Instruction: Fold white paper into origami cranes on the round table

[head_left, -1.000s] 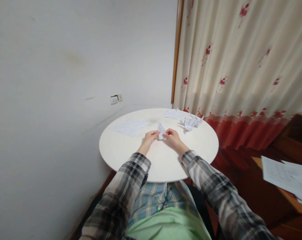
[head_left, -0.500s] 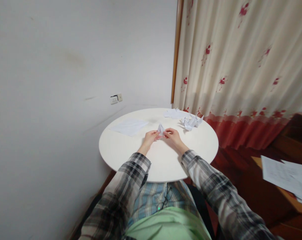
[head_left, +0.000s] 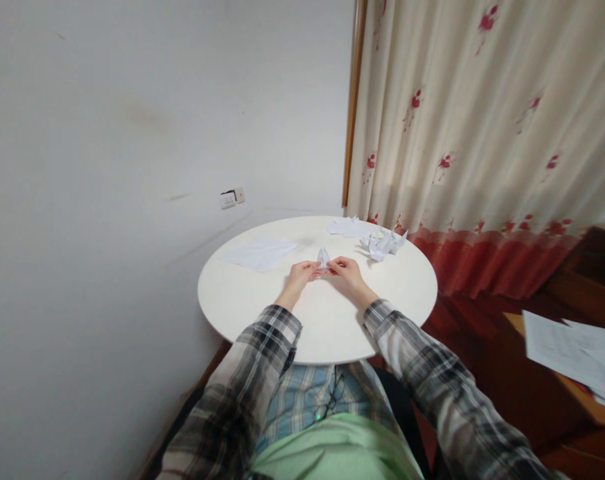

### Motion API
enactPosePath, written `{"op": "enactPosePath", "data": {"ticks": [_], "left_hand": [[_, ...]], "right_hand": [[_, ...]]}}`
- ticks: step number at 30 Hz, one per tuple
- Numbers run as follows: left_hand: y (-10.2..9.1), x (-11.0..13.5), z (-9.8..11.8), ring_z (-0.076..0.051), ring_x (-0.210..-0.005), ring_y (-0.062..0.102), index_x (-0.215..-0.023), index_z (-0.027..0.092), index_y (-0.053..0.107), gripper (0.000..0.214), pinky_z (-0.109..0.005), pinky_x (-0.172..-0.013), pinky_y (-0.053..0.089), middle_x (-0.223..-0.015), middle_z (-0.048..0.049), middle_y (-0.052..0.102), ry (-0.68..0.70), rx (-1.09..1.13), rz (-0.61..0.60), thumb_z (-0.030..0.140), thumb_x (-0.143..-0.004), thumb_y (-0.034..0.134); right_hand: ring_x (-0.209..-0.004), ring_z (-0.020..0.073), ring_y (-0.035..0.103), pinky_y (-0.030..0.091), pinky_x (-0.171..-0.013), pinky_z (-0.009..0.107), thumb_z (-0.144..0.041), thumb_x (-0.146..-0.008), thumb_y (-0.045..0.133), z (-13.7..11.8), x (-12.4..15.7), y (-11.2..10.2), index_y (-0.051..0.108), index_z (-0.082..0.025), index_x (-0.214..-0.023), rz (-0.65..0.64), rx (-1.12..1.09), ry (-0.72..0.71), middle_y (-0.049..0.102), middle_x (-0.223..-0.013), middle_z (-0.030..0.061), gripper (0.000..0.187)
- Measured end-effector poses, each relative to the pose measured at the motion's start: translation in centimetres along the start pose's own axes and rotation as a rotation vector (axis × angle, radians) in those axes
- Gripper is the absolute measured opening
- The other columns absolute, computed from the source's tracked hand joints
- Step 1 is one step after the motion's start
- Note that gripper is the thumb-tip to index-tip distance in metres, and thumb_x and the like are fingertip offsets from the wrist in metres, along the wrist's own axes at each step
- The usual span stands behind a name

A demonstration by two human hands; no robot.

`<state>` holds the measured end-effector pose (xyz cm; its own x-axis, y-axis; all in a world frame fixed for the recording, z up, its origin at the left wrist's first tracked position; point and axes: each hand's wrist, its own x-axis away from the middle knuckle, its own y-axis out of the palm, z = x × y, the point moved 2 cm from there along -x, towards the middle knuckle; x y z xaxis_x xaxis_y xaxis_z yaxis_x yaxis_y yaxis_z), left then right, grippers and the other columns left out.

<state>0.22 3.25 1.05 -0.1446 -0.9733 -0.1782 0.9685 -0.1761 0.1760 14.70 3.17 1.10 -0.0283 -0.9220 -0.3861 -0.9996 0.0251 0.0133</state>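
Between my two hands, above the middle of the round white table (head_left: 327, 327), stands a small folded piece of white paper (head_left: 323, 257) with its pointed tip upward. My left hand (head_left: 303, 272) pinches its left lower edge between thumb and fingers. On the opposite side my right hand (head_left: 345, 268) pinches the right lower edge in the same way. The finer folds are too small to make out. Folded white paper figures (head_left: 382, 245) with pointed parts lie in a cluster beyond my right hand.
Flat white sheets (head_left: 259, 253) lie at the table's left, and more paper (head_left: 346, 227) lies at its far edge. A wall with a socket (head_left: 227, 200) borders the left. A patterned curtain (head_left: 457, 133) hangs behind. Printed papers (head_left: 572, 353) rest on wooden furniture at right.
The paper's faces have shifted slightly between my fingers, and its front now looks more spread. Both hands stay nearly in place, the right fingers a little closer in.
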Motion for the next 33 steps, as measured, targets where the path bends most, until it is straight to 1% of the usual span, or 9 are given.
{"op": "enactPosePath", "data": {"ticks": [5,7,9,12,15,19,23,28,33], "left_hand": [[-0.1,0.1,0.1,-0.013,-0.059,0.059,-0.075,0.01,0.064,0.034,-0.025,-0.059,0.044,-0.064,-0.0051,0.064,0.02,-0.084,0.024,0.04,-0.059,0.07],[-0.2,0.1,0.2,-0.01,-0.05,0.053,-0.077,0.011,0.065,0.033,-0.022,-0.05,0.039,-0.055,-0.0022,0.06,0.045,-0.149,0.011,0.04,-0.061,0.068],[-0.1,0.1,0.3,-0.009,-0.045,0.048,-0.079,0.011,0.067,0.033,-0.021,-0.046,0.034,-0.051,-0.0002,0.057,0.082,-0.198,-0.012,0.039,-0.062,0.066],[0.1,0.0,0.2,-0.01,-0.052,0.052,-0.08,0.012,0.067,0.032,-0.022,-0.049,0.036,-0.06,-0.0024,0.062,0.109,-0.176,-0.042,0.037,-0.06,0.068],[0.2,-0.3,-0.1,-0.013,-0.06,0.056,-0.076,0.011,0.067,0.032,-0.024,-0.055,0.04,-0.07,-0.0058,0.066,0.076,-0.13,-0.041,0.036,-0.056,0.07],[0.0,-0.6,-0.5,-0.014,-0.06,0.057,-0.072,0.012,0.065,0.032,-0.025,-0.057,0.042,-0.067,-0.0056,0.065,0.043,-0.075,-0.032,0.036,-0.054,0.071],[-0.2,-0.7,-0.5,-0.011,-0.053,0.053,-0.073,0.012,0.065,0.031,-0.023,-0.052,0.04,-0.061,-0.0029,0.063,0.061,-0.074,0.01,0.035,-0.053,0.071],[-0.2,-0.9,-0.6,-0.01,-0.049,0.051,-0.069,0.011,0.065,0.03,-0.022,-0.048,0.037,-0.057,-0.0019,0.061,0.06,-0.078,0.032,0.034,-0.051,0.072],[-0.2,-0.9,-0.6,-0.01,-0.05,0.051,-0.07,0.011,0.065,0.03,-0.022,-0.049,0.037,-0.058,-0.0026,0.062,0.096,-0.08,0.027,0.034,-0.052,0.072]], "right_hand": [[-0.048,0.0126,0.054,0.044,-0.051,0.025,-0.042,-0.059,0.064,-0.1,0.1,0.1,0.057,-0.017,-0.059,-0.001,-0.007,0.026,0.058,-0.05,0.0001,0.026],[-0.045,0.0118,0.051,0.042,-0.048,0.024,-0.042,-0.061,0.063,-0.2,0.2,0.0,0.057,-0.017,-0.059,0.015,0.011,0.029,0.056,-0.047,-0.0005,0.026],[-0.04,0.0104,0.046,0.038,-0.044,0.023,-0.042,-0.062,0.061,-0.3,0.2,-0.1,0.057,-0.016,-0.059,0.03,0.043,0.017,0.052,-0.042,-0.0019,0.026],[-0.035,0.0088,0.039,0.03,-0.039,0.022,-0.042,-0.063,0.059,-0.4,0.2,-0.2,0.058,-0.016,-0.06,0.063,0.105,0.002,0.045,-0.037,-0.0043,0.026],[-0.035,0.0083,0.037,0.027,-0.038,0.022,-0.042,-0.063,0.06,-0.6,0.4,-0.2,0.058,-0.016,-0.06,0.08,0.133,0.003,0.044,-0.038,-0.0047,0.026],[-0.04,0.0089,0.041,0.031,-0.041,0.023,-0.04,-0.061,0.061,-0.7,0.4,0.0,0.059,-0.015,-0.062,0.036,0.088,0.011,0.047,-0.042,-0.0038,0.025],[-0.05,0.0099,0.047,0.037,-0.049,0.023,-0.031,-0.054,0.066,-0.5,0.2,0.2,0.059,-0.015,-0.064,0.03,0.035,-0.012,0.056,-0.055,-0.0012,0.021],[-0.048,0.0098,0.047,0.038,-0.049,0.024,-0.028,-0.053,0.065,-0.1,0.1,0.2,0.055,-0.016,-0.061,-0.007,0.017,0.0,0.053,-0.052,-0.0029,0.017],[-0.051,0.0102,0.048,0.039,-0.051,0.024,-0.028,-0.054,0.064,0.0,0.0,0.1,0.056,-0.016,-0.062,0.012,0.033,-0.031,0.054,-0.055,-0.0024,0.016]]}}
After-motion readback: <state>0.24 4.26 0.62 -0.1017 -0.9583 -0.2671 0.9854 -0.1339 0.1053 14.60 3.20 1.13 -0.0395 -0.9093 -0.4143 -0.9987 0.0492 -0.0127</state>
